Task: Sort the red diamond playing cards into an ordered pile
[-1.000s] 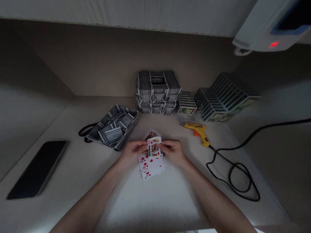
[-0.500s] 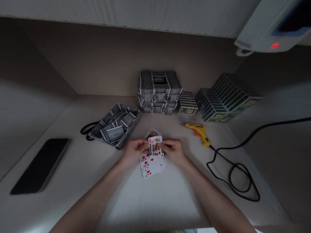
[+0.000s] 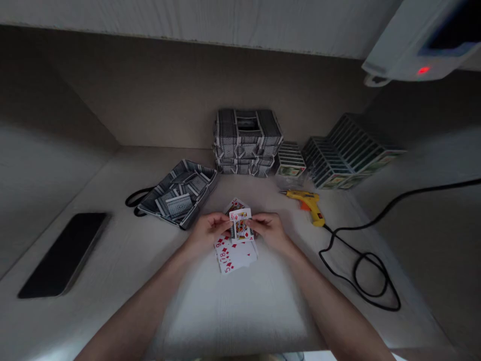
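A king of diamonds playing card (image 3: 241, 226) is held face up between my two hands. My left hand (image 3: 208, 229) pinches its left edge, and my right hand (image 3: 269, 229) grips the right edge with thumb and fingers. Under and in front of it, several diamond cards (image 3: 236, 257) lie fanned face up on the tabletop. Another red face card (image 3: 236, 204) pokes out behind the king. To the left of my hands sits an open tray made of patterned cards (image 3: 195, 213), with loose cards (image 3: 179, 204) inside.
Card-built boxes (image 3: 246, 143) are stacked at the back wall. Right of them stand more decks or card boxes (image 3: 291, 159) and stepped stacks (image 3: 338, 160). A yellow glue gun (image 3: 306, 203) trails a black cord (image 3: 353, 286). A dark phone (image 3: 63, 255) lies at left; a white device (image 3: 406, 65) hangs above.
The king card has tipped slightly, its face now catching more light. Both hands keep hold of it in nearly the same place.
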Motion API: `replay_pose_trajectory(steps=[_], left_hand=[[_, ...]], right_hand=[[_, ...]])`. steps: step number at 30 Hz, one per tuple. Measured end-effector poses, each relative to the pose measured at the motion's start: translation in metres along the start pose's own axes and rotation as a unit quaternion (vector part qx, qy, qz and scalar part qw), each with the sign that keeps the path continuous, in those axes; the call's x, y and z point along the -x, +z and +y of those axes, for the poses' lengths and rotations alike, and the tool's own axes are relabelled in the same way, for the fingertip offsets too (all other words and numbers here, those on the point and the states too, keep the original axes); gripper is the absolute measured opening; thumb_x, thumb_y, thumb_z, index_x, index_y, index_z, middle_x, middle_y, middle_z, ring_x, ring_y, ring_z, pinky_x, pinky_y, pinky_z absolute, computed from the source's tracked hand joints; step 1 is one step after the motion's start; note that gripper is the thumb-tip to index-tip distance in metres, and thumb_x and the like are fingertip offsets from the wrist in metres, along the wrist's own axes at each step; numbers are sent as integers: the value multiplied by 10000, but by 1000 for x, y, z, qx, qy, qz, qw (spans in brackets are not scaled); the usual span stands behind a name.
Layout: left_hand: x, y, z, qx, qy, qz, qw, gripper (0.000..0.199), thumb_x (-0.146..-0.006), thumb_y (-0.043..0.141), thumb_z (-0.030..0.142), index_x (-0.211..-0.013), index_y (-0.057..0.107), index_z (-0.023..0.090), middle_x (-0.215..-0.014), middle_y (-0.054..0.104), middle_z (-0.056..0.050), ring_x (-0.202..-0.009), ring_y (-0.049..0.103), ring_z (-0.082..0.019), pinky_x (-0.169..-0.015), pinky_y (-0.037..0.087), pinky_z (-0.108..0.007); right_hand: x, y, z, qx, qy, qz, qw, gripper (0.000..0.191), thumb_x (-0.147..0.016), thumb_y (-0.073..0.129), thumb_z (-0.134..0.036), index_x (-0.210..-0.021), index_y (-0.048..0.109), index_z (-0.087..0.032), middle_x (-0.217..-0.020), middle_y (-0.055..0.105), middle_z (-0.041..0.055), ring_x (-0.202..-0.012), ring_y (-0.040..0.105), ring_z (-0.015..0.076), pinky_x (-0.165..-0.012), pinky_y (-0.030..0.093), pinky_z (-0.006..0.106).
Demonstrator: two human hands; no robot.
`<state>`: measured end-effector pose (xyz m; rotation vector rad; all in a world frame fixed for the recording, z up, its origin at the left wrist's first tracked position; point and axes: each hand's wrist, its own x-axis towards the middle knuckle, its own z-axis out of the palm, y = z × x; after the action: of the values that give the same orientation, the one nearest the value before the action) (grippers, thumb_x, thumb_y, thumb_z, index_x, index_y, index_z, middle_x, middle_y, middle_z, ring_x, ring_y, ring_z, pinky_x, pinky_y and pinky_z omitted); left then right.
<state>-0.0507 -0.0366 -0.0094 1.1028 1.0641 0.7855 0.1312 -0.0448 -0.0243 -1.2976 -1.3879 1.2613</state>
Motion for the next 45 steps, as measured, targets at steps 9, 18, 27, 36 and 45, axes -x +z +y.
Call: replay_pose_trajectory(steps=[9, 18, 27, 36, 45], left_hand=[[-2, -10, 2, 30, -47, -52, 997, 253, -607, 706, 331, -723, 637, 118, -716, 678, -33, -569, 621, -118, -590, 515, -238], [-4, -9, 1, 63, -59, -7, 996, 279, -500, 765, 301, -642, 619, 111, -641, 650, -11, -554, 613, -119, -580, 513, -240], [-4, 0, 4, 54, -47, 31, 997, 259, -523, 734, 307, -603, 575, 119, -574, 623, 2, -511, 588, -115, -542, 485, -243], [-2, 4, 4, -10, -11, 84, 996, 229, -543, 695, 304, -560, 552, 126, -504, 576, 12, -458, 529, -104, -477, 428, -222], [-3, 2, -1, 21, 33, 75, 996, 230, -570, 666, 297, -549, 495, 145, -478, 530, 33, -431, 473, -90, -450, 357, -209]], right_hand=[[0, -7, 0, -26, 8, -43, 999, 285, -666, 632, -401, -645, 675, -120, -493, 525, -11, -450, 393, 74, -436, 313, 205], [1, -4, 0, 26, -37, -45, 998, 289, -706, 601, -380, -607, 664, -117, -505, 508, -13, -472, 378, 70, -432, 298, 198], [2, -3, -2, 53, -86, -38, 994, 238, -740, 576, -327, -664, 679, -126, -566, 552, 8, -510, 426, 88, -472, 335, 211], [4, 1, -9, 139, -170, -30, 975, 313, -784, 527, -283, -504, 545, -145, -490, 400, -29, -482, 361, 80, -450, 273, 205], [12, 13, -6, 101, -161, 6, 982, 280, -793, 520, -319, -613, 638, -140, -515, 486, -6, -502, 400, 88, -490, 340, 213]])
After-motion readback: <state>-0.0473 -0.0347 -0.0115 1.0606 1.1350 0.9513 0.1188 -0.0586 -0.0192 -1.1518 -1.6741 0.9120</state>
